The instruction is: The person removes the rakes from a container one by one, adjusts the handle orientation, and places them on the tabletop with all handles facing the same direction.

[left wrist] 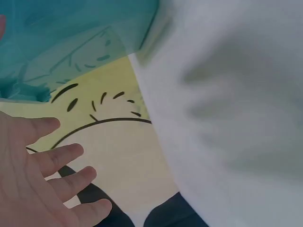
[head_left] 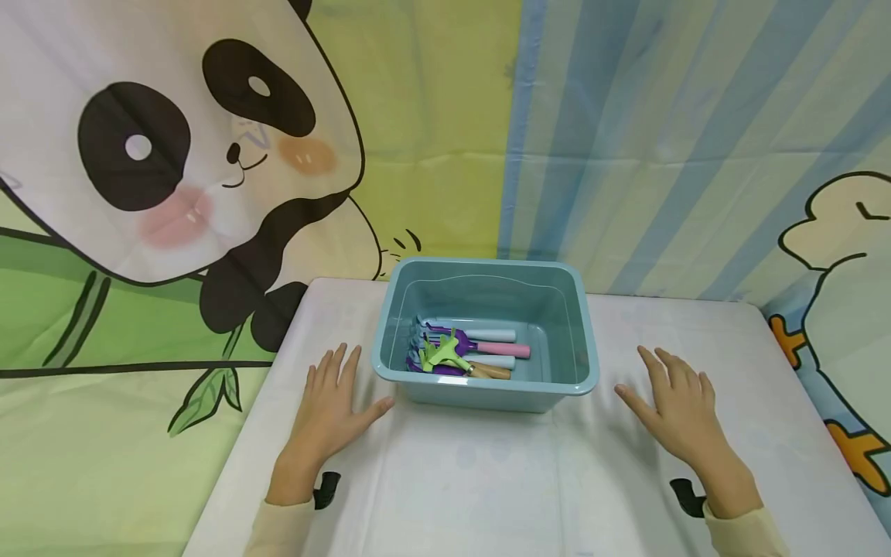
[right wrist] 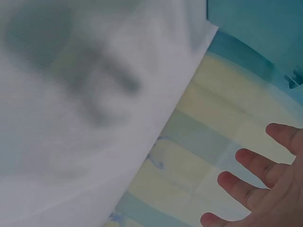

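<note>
A blue-grey plastic bin (head_left: 487, 398) stands toward the back of the white table. Inside it, on the left, several small garden hand tools lie in a heap: a green hand rake (head_left: 443, 353), a purple-headed one with a pink handle (head_left: 503, 350), and others with pale blue handles (head_left: 490, 335). My left hand (head_left: 327, 414) is spread just left of the bin, apart from it, holding nothing. To the right of the bin, my right hand (head_left: 678, 410) is also spread and holds nothing. Both wrist views show the fingers extended, with part of the bin nearby.
The white table (head_left: 480, 480) reaches back to a hanging cloth (head_left: 438, 155) printed with a panda, stripes and a white bird. Each wrist wears a dark band piece (head_left: 327, 490). The bin's raised rim (head_left: 487, 387) surrounds the tools.
</note>
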`<state>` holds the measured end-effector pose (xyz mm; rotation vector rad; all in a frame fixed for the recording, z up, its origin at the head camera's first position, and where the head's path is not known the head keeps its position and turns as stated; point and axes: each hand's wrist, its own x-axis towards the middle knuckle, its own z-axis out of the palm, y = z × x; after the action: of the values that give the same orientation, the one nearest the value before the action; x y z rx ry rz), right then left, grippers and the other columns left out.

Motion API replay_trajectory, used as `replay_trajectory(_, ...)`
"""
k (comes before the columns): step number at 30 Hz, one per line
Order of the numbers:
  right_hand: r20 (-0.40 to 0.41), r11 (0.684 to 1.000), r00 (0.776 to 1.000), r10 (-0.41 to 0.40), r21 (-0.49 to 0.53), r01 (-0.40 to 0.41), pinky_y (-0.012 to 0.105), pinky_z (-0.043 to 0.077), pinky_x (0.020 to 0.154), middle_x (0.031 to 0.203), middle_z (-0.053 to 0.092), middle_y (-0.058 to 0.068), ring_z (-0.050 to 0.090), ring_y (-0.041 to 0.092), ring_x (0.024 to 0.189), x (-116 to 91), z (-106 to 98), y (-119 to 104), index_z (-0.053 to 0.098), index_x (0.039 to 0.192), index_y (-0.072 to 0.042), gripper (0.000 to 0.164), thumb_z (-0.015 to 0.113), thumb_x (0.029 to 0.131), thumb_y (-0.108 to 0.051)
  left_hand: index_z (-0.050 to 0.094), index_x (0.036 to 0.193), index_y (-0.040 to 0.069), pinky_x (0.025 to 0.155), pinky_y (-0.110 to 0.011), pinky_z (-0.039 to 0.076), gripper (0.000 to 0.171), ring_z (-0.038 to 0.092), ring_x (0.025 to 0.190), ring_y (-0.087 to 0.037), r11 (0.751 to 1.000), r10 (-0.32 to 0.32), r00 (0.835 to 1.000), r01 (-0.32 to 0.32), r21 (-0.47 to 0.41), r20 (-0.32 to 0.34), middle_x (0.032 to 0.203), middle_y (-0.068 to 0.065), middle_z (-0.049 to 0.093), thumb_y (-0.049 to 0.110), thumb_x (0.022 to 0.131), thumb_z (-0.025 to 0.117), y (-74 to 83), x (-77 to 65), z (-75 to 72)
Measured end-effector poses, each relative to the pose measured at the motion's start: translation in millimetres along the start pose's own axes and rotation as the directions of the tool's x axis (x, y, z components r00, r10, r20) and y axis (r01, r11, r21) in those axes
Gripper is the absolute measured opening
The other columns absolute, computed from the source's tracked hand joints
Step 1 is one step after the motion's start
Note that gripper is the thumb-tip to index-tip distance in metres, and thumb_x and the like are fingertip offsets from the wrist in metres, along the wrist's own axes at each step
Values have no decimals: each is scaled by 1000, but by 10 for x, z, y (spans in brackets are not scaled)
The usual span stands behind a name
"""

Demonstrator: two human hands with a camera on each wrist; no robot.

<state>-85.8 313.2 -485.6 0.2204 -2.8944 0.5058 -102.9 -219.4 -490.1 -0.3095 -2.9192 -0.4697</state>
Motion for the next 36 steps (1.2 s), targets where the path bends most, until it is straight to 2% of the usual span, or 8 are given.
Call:
replay_trajectory(5, -26, 998, 999, -31, 52, 32, 81, 15, 100, 144, 35, 36, 33, 59, 127, 70, -95, -48, 31, 154, -1, 75, 60, 99, -44, 29, 157, 6, 114, -65, 17, 109, 20, 146, -44, 999, 45, 999, -46, -11, -29, 159, -21, 27, 77, 81, 60, 66, 39, -152)
replay_trajectory(9, -91, 989, 990, -112, 83, 120, 75, 30, 94, 140, 43, 34, 41, 57, 123, 177, -209, -122, 38, 150, 3, 71, 64, 98, -38, 28, 157, 6, 115, -63, 17, 109, 20, 146, -42, 997, 80, 995, -81, -14, -56, 160, -20, 26, 76, 81, 61, 120, 90, -272)
replay_trajectory(12, -126, 979, 979, -159, 106, 173, 73, 35, 91, 138, 46, 32, 44, 56, 120, 272, -303, -192, 40, 149, 3, 68, 67, 97, -33, 29, 157, 7, 115, -62, 17, 109, 20, 146, -41, 994, 110, 991, -110, -5, -77, 160, -19, 26, 77, 80, 61, 166, 148, -336)
replay_trajectory(21, -60, 974, 985, -161, 149, 169, 68, 34, 97, 143, 44, 26, 41, 48, 127, 482, -530, -463, 39, 151, -3, 66, 65, 98, -34, 32, 156, 4, 117, -59, 14, 109, 19, 147, -41, 981, 192, 978, -193, -5, -79, 161, -19, 25, 78, 80, 59, 308, 300, -411)
replay_trajectory(29, -91, 940, 950, -297, 144, 308, 59, 41, 96, 136, 53, 18, 49, 39, 123, 792, -699, -742, 48, 144, -4, 60, 72, 94, -26, 29, 157, 5, 119, -55, 11, 109, 15, 149, -39, 973, 230, 972, -230, 1, -48, 162, -18, 22, 79, 82, 56, 419, 416, -427)
replay_trajectory(36, -10, 920, 936, -352, 179, 348, 55, 42, 99, 135, 54, 13, 50, 33, 124, 1083, -876, -1044, 50, 144, -6, 55, 66, 98, -32, 31, 157, 5, 120, -51, 11, 108, 11, 150, -36, 958, 288, 957, -287, 8, -40, 162, -17, 22, 81, 83, 53, 567, 534, -387)
